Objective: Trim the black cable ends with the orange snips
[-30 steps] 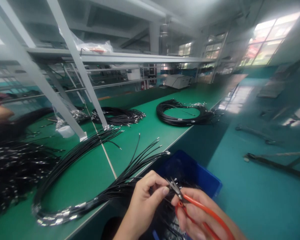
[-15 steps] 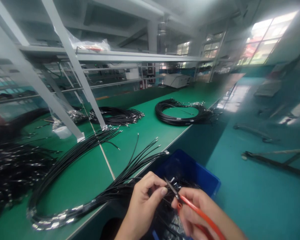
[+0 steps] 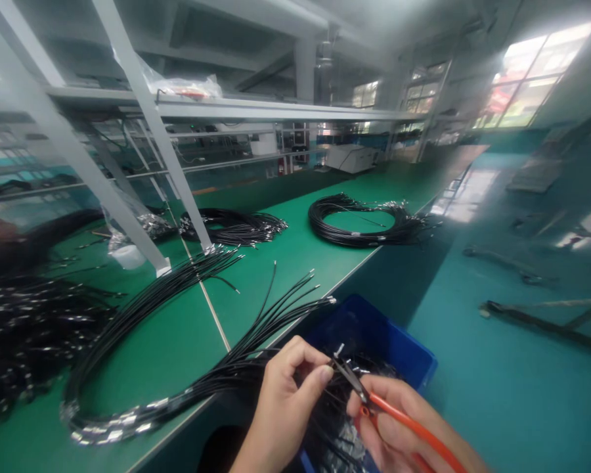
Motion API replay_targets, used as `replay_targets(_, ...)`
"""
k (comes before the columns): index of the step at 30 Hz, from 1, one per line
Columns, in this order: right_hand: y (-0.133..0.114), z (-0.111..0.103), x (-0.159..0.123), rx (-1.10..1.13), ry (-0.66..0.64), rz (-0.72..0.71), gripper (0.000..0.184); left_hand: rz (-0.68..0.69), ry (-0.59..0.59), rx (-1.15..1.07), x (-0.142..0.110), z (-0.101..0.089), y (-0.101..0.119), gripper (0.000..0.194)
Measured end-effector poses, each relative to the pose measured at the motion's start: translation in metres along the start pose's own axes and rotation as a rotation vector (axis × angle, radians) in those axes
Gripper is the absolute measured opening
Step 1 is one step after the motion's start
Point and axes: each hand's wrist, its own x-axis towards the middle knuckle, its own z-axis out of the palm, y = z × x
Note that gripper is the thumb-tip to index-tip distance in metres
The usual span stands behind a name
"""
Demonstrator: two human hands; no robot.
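Note:
My left hand (image 3: 291,387) is closed in a pinch of thumb and forefinger at the table's front edge; a small dark bit shows at the fingertips, too small to name. My right hand (image 3: 398,420) is wrapped around long-nose pliers (image 3: 357,384) with orange-red handles. Their jaw tips lie right at my left fingertips and look slightly apart. Below both hands stands a blue bin (image 3: 408,351) with black cables and shiny bits in it. Beside my left hand, a looped bundle of black cables (image 3: 217,374) with metal ends lies on the green table (image 3: 172,348).
A coiled cable bundle (image 3: 357,240) lies farther along the table, another coil (image 3: 236,226) behind the rack post (image 3: 152,131). At left is a large heap of black cables (image 3: 39,335), with a blurred person beyond. A wheeled metal stand (image 3: 536,322) is on the floor at right.
The plier jaws were spread one second ago, closed together half a second ago, and are slightly parted now. My right hand has shifted a little right; my left keeps its pinch.

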Motion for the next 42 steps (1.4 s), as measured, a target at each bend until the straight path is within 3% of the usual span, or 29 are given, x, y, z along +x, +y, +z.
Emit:
replay_targets(8,-0.018,0.015,0.002,0.133,-0.034,0.028,0.044,-0.009,-0.037,-0.119,-0.002,-0.001,-0.005,0.016)
replay_targets(14,-0.009,0.010,0.001,0.114,-0.056,0.032,0.043,-0.017,-0.037,-0.110,-0.003,-0.001,-0.005,0.017)
replay_targets(19,0.001,0.004,0.003,0.138,0.031,0.026,0.039,-0.011,-0.038,-0.091,-0.001,-0.001,-0.005,0.017)
replay_targets(23,0.003,-0.001,0.015,-0.077,-0.069,0.071,0.041,-0.001,-0.035,-0.066,-0.001,-0.001,-0.006,0.018)
replay_targets(26,0.003,-0.002,0.021,-0.205,-0.062,0.077,0.036,-0.002,-0.030,-0.069,-0.001,-0.001,-0.008,0.017)
replay_targets(28,0.003,0.001,0.022,-0.193,-0.008,0.009,0.032,-0.014,-0.033,-0.077,0.000,-0.001,-0.008,0.017)
replay_targets(34,-0.005,0.019,0.026,-0.042,0.378,-0.488,0.038,-0.053,-0.069,-0.101,-0.002,0.000,-0.004,0.019)
replay_targets(36,-0.010,0.026,0.030,0.034,0.366,-0.516,0.035,-0.055,-0.086,-0.139,-0.003,0.001,-0.002,0.019)
replay_targets(42,-0.007,0.039,0.044,0.243,0.137,-0.469,0.026,-0.097,-0.174,-0.372,-0.006,0.000,0.001,0.017)
